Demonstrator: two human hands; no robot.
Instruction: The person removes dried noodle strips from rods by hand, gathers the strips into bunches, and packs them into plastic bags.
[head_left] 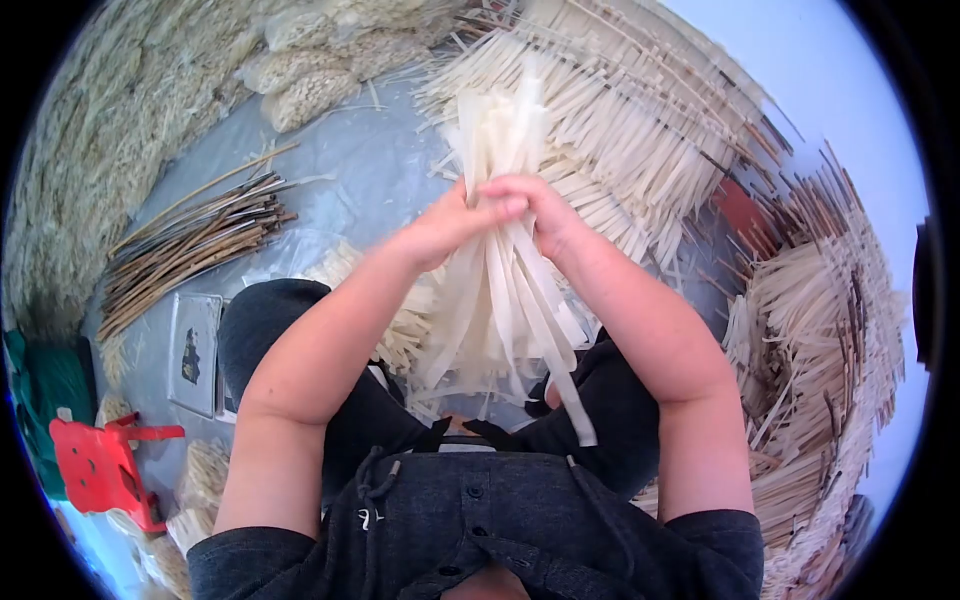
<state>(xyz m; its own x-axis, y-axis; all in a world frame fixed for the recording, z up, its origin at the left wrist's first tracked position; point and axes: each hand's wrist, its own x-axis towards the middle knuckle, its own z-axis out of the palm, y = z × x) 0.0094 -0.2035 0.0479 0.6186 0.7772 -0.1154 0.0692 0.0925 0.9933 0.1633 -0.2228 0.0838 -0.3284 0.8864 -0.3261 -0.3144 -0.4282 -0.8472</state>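
Observation:
Both hands grip a bundle of pale, flat strips around its middle, in front of my lap. My left hand wraps the bundle from the left, its thumb laid across the front. On the other side, my right hand closes round it, fingers over the left thumb. Above the hands the strips stand gathered; below, loose ends fan out, one long strip hanging toward my right knee. What the strips are made of I cannot tell. More pale strips lie on the floor by my left knee, partly hidden by the arm.
Thin brown sticks lie piled at the left, near a flat framed tray. A red plastic stool stands lower left. Strips with sticks are stacked ahead and at the right. Bagged pale material lines the upper left.

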